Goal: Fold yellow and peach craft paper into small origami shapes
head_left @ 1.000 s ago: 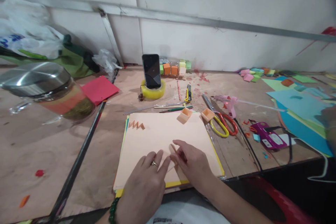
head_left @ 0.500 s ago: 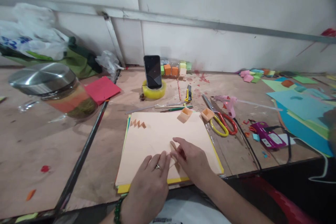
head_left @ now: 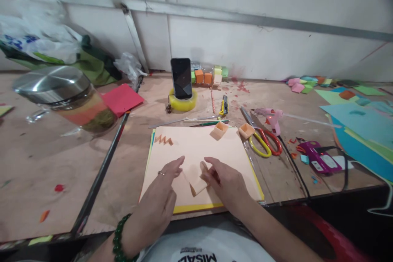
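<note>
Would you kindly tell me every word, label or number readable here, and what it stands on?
"MISA", then an uncertain letter: white fabric garment, cut by the bottom edge.
Small dark print above it, on the same garment: too small to read.
Blue marks on the white translucent plastic bag: too blurred to read.

Far middle of paper stack [head_left: 193, 147]: open room, flat pass between zigzag strip [head_left: 163, 140] at far-left corner and box [head_left: 220, 129] at far edge. Second box [head_left: 246, 131] crowds far-right corner. Near middle of stack blocked: folded paper piece [head_left: 200, 186] between my left hand [head_left: 156, 196] and right hand [head_left: 230, 184]. Right of stack: scissors [head_left: 265, 139], glue gun [head_left: 272, 118], cord [head_left: 293, 163] obstruct me. Beyond stack: thin sticks [head_left: 208, 123], then upright phone [head_left: 181, 77] in tape roll [head_left: 183, 103]. Left of stack: wide desk [head_left: 119, 180] lane for my reach; glass jar [head_left: 89, 110] bars far-left side.
</note>
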The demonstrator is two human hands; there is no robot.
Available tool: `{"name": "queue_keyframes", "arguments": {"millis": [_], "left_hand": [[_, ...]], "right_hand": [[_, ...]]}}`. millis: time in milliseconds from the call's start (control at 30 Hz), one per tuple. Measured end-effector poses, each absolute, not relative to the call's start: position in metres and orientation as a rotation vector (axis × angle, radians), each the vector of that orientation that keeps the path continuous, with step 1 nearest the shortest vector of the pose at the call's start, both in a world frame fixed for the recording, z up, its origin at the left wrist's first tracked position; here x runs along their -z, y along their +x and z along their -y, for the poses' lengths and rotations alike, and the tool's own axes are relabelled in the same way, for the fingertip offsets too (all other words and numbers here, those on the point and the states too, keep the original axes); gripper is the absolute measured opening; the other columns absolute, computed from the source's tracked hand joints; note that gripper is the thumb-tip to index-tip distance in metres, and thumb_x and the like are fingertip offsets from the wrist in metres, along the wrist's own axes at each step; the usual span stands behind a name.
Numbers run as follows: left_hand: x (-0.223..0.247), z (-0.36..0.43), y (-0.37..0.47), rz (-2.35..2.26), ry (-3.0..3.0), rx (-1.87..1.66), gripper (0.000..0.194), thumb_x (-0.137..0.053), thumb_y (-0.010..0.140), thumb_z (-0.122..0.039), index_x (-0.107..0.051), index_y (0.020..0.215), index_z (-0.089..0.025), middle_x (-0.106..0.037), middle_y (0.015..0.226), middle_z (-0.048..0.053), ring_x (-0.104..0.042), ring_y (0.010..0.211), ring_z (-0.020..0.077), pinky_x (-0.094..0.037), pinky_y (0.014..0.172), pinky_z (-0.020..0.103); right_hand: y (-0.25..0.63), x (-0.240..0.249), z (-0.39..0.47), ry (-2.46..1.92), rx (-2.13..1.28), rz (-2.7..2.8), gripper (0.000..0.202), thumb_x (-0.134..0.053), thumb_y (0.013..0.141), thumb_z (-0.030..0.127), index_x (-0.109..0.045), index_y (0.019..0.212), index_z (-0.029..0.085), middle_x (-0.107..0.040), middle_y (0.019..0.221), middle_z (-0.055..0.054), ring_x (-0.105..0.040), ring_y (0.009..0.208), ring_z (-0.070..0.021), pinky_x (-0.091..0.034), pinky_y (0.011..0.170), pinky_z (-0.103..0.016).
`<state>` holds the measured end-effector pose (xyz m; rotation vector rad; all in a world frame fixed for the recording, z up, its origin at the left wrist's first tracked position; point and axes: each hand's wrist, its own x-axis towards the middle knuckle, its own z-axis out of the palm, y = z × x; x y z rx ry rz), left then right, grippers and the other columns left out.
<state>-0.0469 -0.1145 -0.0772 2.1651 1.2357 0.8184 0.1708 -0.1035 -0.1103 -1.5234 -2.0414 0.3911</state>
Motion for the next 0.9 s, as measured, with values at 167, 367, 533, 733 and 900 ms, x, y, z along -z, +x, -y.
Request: {"name": "queue_keyframes", "arguments": {"millis": [167,367,533,733,900], "left_hand": [[0.079,0.111,-0.041,-1.148,2.424,-0.801,0.068,-0.034,0.073,0.007,-0.049,0.134,-0.019,-0.062,0.125,0.009,-0.056,0.118,0.0199,-0.052,0.1,0.039],[0.081,0.105,-0.039,-1.086,2.502,-0.735,0.055,-0.033,0.08,0.007,-0.057,0.124,-0.016,-0.069,0.113,0.008,-0.063,0.104,0.019,-0.058,0.091,0.036],[0.08,0.105,-0.038,-1.093,2.551,-0.699,0.054,-0.033,0.08,0.006,-0.061,0.119,-0.018,-0.07,0.11,0.008,-0.064,0.102,0.0191,-0.058,0.089,0.035],[0.087,0.107,-0.037,-1.101,2.775,-0.543,0.052,-0.035,0.074,0.008,-0.065,0.111,-0.012,-0.068,0.114,0.014,-0.063,0.105,0.0223,-0.058,0.087,0.037],[0.09,0.116,-0.031,-1.052,3.006,-0.439,0.049,-0.037,0.072,0.005,-0.062,0.114,-0.004,-0.064,0.125,0.018,-0.058,0.117,0.0295,-0.048,0.098,0.046]], "right_hand": [[0.17,0.111,0.104,-1.513,-0.368,2.039,0.024,-0.054,0.091,0.029,-0.06,0.112,0.02,-0.071,0.071,0.0,-0.066,0.063,-0.0139,-0.05,0.061,-0.023],[0.172,0.112,0.104,-1.475,-0.36,2.053,0.024,-0.053,0.092,0.029,-0.06,0.113,0.018,-0.07,0.071,-0.001,-0.065,0.063,-0.0145,-0.05,0.061,-0.024],[0.172,0.11,0.104,-1.459,-0.315,2.067,0.024,-0.05,0.094,0.03,-0.061,0.112,0.018,-0.069,0.07,-0.002,-0.064,0.061,-0.0144,-0.049,0.059,-0.024],[0.17,0.111,0.104,-1.426,-0.207,2.083,0.027,-0.043,0.098,0.032,-0.061,0.11,0.016,-0.068,0.07,-0.003,-0.063,0.061,-0.014,-0.047,0.058,-0.023],[0.167,0.104,0.104,-1.377,-0.078,2.114,0.026,-0.043,0.099,0.032,-0.062,0.104,0.014,-0.065,0.073,-0.005,-0.059,0.064,-0.0155,-0.044,0.056,-0.024]]}}
